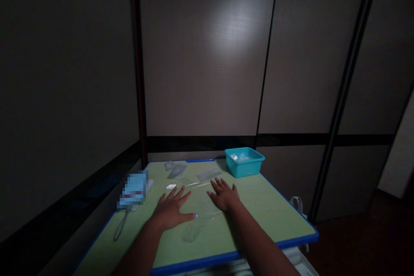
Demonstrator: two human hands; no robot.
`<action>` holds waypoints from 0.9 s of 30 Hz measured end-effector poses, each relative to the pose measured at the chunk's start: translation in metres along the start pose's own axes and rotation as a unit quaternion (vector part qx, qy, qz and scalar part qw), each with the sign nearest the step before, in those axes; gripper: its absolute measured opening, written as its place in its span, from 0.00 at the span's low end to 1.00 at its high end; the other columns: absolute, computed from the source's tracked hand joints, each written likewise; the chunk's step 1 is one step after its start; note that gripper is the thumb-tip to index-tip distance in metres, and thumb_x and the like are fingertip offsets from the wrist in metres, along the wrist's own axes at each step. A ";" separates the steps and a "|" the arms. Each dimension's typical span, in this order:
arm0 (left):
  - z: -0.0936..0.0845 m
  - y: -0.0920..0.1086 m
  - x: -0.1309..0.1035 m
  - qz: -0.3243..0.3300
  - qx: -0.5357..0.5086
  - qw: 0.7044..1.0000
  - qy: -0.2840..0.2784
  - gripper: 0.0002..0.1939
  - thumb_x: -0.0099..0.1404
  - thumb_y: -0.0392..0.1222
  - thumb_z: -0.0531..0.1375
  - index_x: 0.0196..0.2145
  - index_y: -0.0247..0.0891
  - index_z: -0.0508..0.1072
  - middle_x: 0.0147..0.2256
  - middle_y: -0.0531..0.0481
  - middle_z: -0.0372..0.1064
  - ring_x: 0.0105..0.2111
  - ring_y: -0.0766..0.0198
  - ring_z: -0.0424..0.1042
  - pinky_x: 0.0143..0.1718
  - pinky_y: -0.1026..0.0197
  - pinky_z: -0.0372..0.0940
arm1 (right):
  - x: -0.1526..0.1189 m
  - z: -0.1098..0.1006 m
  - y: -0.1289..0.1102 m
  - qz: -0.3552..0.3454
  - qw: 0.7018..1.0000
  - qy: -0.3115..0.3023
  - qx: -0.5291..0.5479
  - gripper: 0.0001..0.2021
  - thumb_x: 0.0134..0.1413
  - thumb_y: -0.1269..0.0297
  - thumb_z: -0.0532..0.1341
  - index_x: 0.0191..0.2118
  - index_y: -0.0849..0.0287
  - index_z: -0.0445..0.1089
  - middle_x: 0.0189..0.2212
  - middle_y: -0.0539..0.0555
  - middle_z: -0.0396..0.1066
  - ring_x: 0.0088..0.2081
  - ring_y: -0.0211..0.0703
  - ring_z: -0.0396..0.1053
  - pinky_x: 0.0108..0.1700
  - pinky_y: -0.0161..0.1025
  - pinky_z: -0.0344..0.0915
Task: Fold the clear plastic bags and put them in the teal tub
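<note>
My left hand [173, 210] lies palm down over the table with its fingers spread. To its right, my right hand [224, 195] is also palm down, fingers apart, at the far part of a clear plastic bag [194, 228]. The bag is thin and see-through, so its outline is hard to follow; it stretches between and below both hands. Neither hand grips anything. Beyond my left fingertips is a small shiny silvery piece [171, 186]. Further back lie a flat clear packet [208, 175] and a crumpled clear bag [176, 170].
A turquoise plastic basket [245, 168] with some clear wrapping inside stands at the back right of the green, blue-edged table [274, 220]. At the left edge rests a blurred light-blue item [133, 189] with a cord loop [119, 226]. Dark wardrobe doors [203, 73] rise behind.
</note>
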State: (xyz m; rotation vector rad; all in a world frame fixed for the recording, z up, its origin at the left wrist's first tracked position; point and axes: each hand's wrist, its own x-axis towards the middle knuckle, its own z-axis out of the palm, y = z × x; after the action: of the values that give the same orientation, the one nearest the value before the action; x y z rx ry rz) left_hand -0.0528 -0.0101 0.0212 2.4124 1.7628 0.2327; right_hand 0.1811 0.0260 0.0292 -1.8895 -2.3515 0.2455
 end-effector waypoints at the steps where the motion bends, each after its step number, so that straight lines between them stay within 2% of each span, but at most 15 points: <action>1: 0.000 0.000 0.000 0.000 0.001 1.000 -0.001 0.44 0.47 0.74 0.49 0.59 0.57 0.45 0.62 0.53 0.36 0.62 0.48 0.33 0.55 0.36 0.34 | 0.000 0.001 0.001 0.002 1.000 0.003 0.001 0.30 0.55 0.42 0.36 0.62 0.44 0.37 0.64 0.47 0.32 0.63 0.47 0.30 0.57 0.61 0.30; 7: 0.001 0.000 0.000 -0.004 0.002 1.000 -0.005 0.44 0.48 0.73 0.49 0.59 0.57 0.45 0.63 0.53 0.35 0.62 0.48 0.32 0.56 0.37 0.34 | 0.007 0.009 0.006 0.033 0.999 0.037 0.009 0.31 0.55 0.43 0.34 0.62 0.47 0.38 0.63 0.49 0.34 0.63 0.48 0.31 0.55 0.64 0.29; 13: 0.002 -0.001 0.000 -0.002 0.002 1.000 -0.004 0.44 0.48 0.73 0.49 0.60 0.57 0.44 0.63 0.53 0.35 0.62 0.49 0.32 0.56 0.37 0.33 | 0.008 0.012 0.009 0.042 0.998 0.041 0.010 0.32 0.55 0.42 0.36 0.62 0.49 0.40 0.63 0.51 0.35 0.63 0.49 0.31 0.55 0.65 0.29; 17: 0.002 0.001 0.000 -0.012 0.006 1.000 -0.009 0.45 0.48 0.73 0.50 0.60 0.56 0.45 0.63 0.53 0.35 0.62 0.48 0.32 0.56 0.38 0.34 | 0.004 0.008 0.007 0.051 0.994 0.091 0.023 0.31 0.56 0.45 0.37 0.62 0.54 0.44 0.63 0.55 0.35 0.63 0.50 0.33 0.56 0.64 0.27; 19: 0.002 0.003 -0.001 -0.021 0.007 1.000 -0.009 0.45 0.47 0.72 0.50 0.60 0.55 0.45 0.63 0.53 0.34 0.62 0.48 0.32 0.56 0.37 0.34 | 0.001 0.006 0.005 0.035 0.990 0.133 0.024 0.29 0.57 0.48 0.39 0.62 0.56 0.44 0.63 0.55 0.34 0.63 0.48 0.32 0.57 0.61 0.25; 22: 0.003 0.007 -0.002 -0.032 0.006 0.999 -0.005 0.46 0.47 0.72 0.51 0.60 0.55 0.44 0.63 0.53 0.34 0.62 0.47 0.31 0.56 0.37 0.33 | -0.002 0.006 -0.002 -0.028 0.985 0.171 0.022 0.29 0.57 0.52 0.43 0.62 0.56 0.44 0.63 0.52 0.33 0.63 0.46 0.32 0.58 0.57 0.21; 24: 0.004 0.009 -0.003 -0.036 0.004 0.999 -0.001 0.46 0.47 0.72 0.51 0.60 0.55 0.46 0.63 0.52 0.35 0.62 0.47 0.32 0.56 0.36 0.32 | -0.004 0.007 -0.006 -0.077 0.985 0.152 0.025 0.29 0.56 0.52 0.45 0.62 0.54 0.43 0.63 0.52 0.35 0.63 0.46 0.33 0.58 0.56 0.21; 27: 0.003 0.011 -0.004 -0.041 0.010 0.999 0.030 0.41 0.50 0.72 0.48 0.58 0.55 0.50 0.62 0.51 0.38 0.62 0.48 0.33 0.55 0.36 0.31 | -0.006 0.010 -0.011 -0.124 0.989 0.078 0.036 0.30 0.55 0.48 0.44 0.62 0.52 0.44 0.62 0.54 0.41 0.62 0.47 0.37 0.57 0.59 0.21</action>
State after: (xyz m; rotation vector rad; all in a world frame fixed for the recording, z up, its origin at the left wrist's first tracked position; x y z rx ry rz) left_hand -0.0431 -0.0171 0.0200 2.3635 1.8950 0.2805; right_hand 0.1705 0.0172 0.0218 -1.5070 -2.4038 0.1510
